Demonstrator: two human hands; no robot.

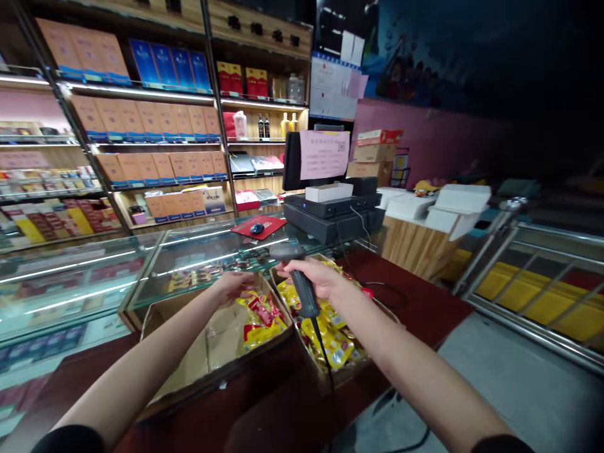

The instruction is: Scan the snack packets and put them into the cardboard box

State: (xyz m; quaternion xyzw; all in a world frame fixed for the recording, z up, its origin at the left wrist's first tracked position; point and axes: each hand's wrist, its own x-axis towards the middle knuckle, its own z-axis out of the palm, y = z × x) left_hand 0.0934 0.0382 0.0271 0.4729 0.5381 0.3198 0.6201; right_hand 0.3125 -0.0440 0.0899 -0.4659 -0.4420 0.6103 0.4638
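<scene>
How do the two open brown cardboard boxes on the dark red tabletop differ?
The left box shows plenty of bare bottom, with shiny yellow-and-red packets gathered toward its right end; the right box looks well filled with mostly yellow packets. The left hand is over the left box; the right hand holds a dark grey scanner over the right box. Both are open-topped and hold packets.

Scanner [306, 292]: plastic, matt. Packets [336, 347]: plastic film, glossy, crinkled. Near left box [193, 360]: matt cardboard. Left display counter [94, 258]: smooth, glossy glass. Right railing [533, 331]: polished metal.
</scene>
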